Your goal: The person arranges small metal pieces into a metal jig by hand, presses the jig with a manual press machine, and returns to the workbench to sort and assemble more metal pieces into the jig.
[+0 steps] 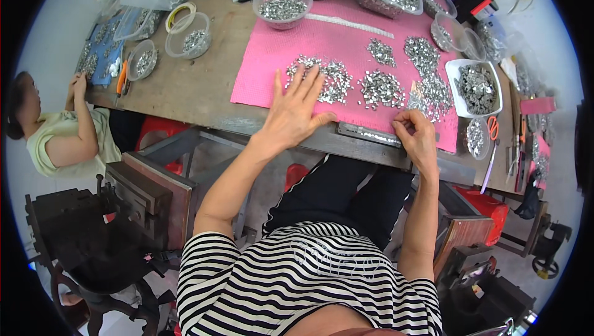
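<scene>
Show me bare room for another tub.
Main bare patch: the brown tabletop between the larger round tub at left and the pink mat. Bare mat also lies between the white strip and the silvery pile by the left hand. Crowded: the right side, around the white dish and scissors.

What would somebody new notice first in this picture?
Probably the bright pink textured mat on the brown wooden table, strewn with heaps of small shiny silver pieces. The bare left hand spreads over the leftmost heap; the bare right hand is by a slim dark rectangular bar at the mat's near edge.
</scene>
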`<state>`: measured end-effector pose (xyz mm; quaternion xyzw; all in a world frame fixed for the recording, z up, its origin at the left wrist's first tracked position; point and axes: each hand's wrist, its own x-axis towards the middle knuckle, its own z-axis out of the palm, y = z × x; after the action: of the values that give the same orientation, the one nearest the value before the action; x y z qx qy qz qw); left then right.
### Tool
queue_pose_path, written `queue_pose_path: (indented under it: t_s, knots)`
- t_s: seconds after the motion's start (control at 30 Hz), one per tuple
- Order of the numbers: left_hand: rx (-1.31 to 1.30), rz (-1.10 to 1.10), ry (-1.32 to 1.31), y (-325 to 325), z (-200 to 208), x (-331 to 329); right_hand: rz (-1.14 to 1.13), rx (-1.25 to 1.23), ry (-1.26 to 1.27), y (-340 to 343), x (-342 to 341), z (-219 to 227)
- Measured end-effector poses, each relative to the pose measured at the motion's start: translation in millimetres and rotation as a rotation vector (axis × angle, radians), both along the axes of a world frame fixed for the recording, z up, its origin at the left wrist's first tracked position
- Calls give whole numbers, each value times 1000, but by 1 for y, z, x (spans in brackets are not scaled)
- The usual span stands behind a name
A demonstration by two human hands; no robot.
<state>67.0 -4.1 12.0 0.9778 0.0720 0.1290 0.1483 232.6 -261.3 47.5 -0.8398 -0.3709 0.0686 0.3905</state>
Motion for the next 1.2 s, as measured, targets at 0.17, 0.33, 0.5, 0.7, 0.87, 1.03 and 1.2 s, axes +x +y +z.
queue_pose_path:
  t_s: [0.17, 0.33, 0.5, 0.7, 0.87, 1.03, 1.2]
  knots:
    - [-7, 150, -54, 10, -4, 2, -19, 5, 15, 0, -1, 0]
    - [-20, -15, -37, -3, 1, 2, -36, -2, 28, -1, -2, -2]
    - [-31, 18, -82, 5, 4, 3, -48, 9, 35, 0, -1, -5]
    - [-42, 98, -63, 8, -3, 7, -42, 24, 28, 2, -1, -5]
    - [-91, -55, -50, -10, 2, 3, -39, 23, 28, 1, -1, -4]
    - [-48, 272, -148, -4, -2, -22, -39, 17, 37, -3, -2, -4]
    - [-37, 282, -70, -11, -13, -22, -63, 10, 21, -5, -2, -5]
